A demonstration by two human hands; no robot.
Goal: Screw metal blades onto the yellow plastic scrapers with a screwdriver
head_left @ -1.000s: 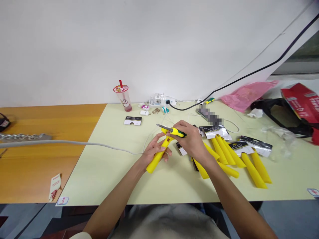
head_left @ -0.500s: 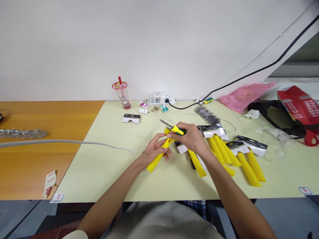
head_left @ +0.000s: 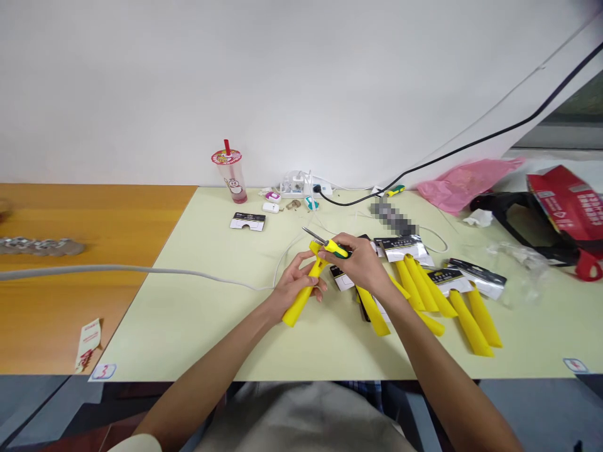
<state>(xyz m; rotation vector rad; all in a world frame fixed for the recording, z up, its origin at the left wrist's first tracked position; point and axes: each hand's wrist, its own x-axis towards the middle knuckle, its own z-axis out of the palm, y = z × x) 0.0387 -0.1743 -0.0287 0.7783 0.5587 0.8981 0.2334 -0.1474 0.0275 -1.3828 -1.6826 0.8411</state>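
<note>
My left hand (head_left: pixel 293 290) is closed around a long yellow plastic piece (head_left: pixel 298 307), shaped like a hollow handle, held at a slant above the table. In my right hand (head_left: pixel 362 262) is a screwdriver (head_left: pixel 335 248) with a yellow and green handle. Its metal shaft points up and to the left, away from the yellow piece. My right fingers are close to the upper end of that piece; whether they touch it I cannot tell. Several similar yellow pieces (head_left: pixel 471 323) lie to the right, among black and white header cards (head_left: pixel 405 248).
A lidded drink cup (head_left: pixel 234 179) stands near the wall, left of a white power strip (head_left: pixel 294 188). A loose header card (head_left: pixel 247 221) lies in front. At the back right are a pink plastic bag (head_left: pixel 464 182) and a red bag (head_left: pixel 570 201). A grey cable (head_left: pixel 188 272) crosses the left side.
The view has shifted slightly. Both hands keep their grips, and the yellow piece and screwdriver stay in nearly the same position.
</note>
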